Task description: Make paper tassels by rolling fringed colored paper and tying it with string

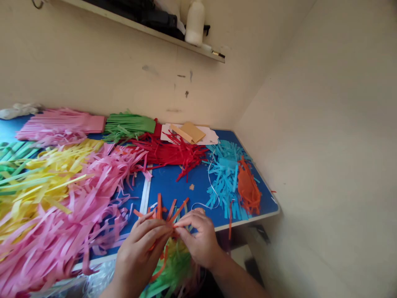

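Observation:
My left hand (142,244) and my right hand (198,236) meet at the table's front edge, fingertips almost touching. Between them they pinch an orange paper fringe (159,206), its cut strips fanning up and away from me. Some orange strips also hang below the fingers. Beneath the hands a bunch of green and yellow fringe (175,265) dangles, blurred and partly hidden by the wrists. A thin white string (211,182) curves across the table from near my right hand to the blue fringe (228,165).
Pink fringe (89,203) and yellow fringe (58,165) heap at the left. Green fringe (130,124), red fringe (173,153) and brown card pieces (192,131) lie along the wall. Orange fringe (249,188) sits at the right end of the blue table (173,182). A shelf (149,31) carries a white bottle (195,22).

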Demonstrator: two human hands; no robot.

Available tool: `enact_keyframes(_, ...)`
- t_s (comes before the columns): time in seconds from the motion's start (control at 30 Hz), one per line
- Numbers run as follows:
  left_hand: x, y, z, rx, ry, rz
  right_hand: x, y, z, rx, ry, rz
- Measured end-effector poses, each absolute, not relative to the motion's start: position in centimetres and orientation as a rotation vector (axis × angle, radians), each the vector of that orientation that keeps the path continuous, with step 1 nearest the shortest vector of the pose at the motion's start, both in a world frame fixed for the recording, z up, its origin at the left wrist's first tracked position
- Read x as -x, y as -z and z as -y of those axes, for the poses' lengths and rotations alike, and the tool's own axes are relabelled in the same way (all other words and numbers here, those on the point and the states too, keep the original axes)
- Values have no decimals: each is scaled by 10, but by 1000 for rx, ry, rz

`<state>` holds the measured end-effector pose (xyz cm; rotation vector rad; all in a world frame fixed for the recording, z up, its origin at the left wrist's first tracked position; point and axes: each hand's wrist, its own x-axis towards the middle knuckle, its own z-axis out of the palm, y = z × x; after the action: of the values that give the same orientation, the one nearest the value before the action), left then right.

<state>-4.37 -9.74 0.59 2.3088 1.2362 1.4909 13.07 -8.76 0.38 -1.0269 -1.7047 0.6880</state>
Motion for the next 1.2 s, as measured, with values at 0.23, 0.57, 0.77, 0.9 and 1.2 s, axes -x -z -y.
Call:
enact_keyframes(0.23, 48, 7, 100, -2413, -1485, -1192, -129, -6, 92, 1035, -676, 1698)
enact_keyframes(0.57, 45, 3, 96, -2367, -1530, -1153, -130, -7, 91, 1028, -657, 1751)
enact_keyframes(0.77, 44, 7, 100, -2308, -1498, -1184, -131, -8, 92, 1056, -674, 1757)
enact_keyframes(0.9, 44, 8, 102, -2260, -1460, -1203, -132, -9, 92, 1076, -707, 1768)
enact_keyframes(1.2, 43, 8, 99, -2275, -1451, -1206, -133, -3, 94, 1073, -707, 1779)
